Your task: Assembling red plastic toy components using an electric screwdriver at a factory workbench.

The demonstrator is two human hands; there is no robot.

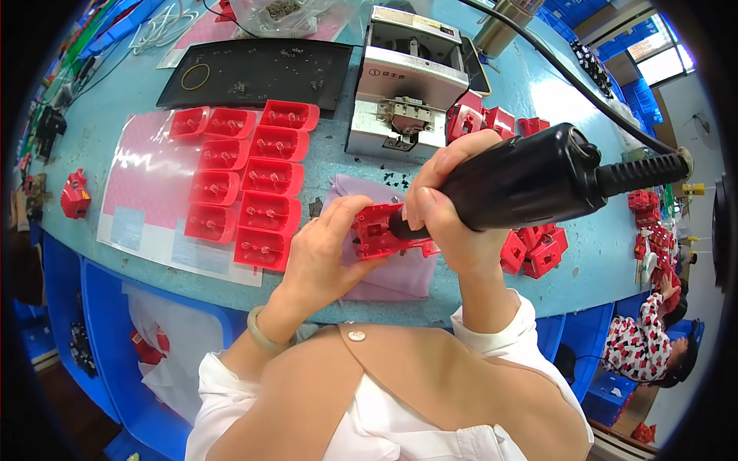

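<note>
My left hand (pixel 321 247) grips a red plastic housing (pixel 372 230) by its edges, above a folded lilac cloth (pixel 400 278). My right hand (pixel 450 207) is wrapped round a black electric screwdriver (pixel 515 180), tilted with its cord end up to the right. The screwdriver's nose points into the housing's open side; my fingers hide whether the bit touches a screw. Left of my hands, several red shells (pixel 267 212) with clear pegs inside lie in two columns on a pink and white sheet (pixel 146 173).
A metal screw feeder (pixel 411 84) stands beyond my hands. A black mat (pixel 257 77) with small screws lies at the back left. More red housings (pixel 542 250) sit on the right. A cord (pixel 573 73) arches overhead. Blue bins (pixel 154 376) line the table's front. A co-worker (pixel 649 342) sits far right.
</note>
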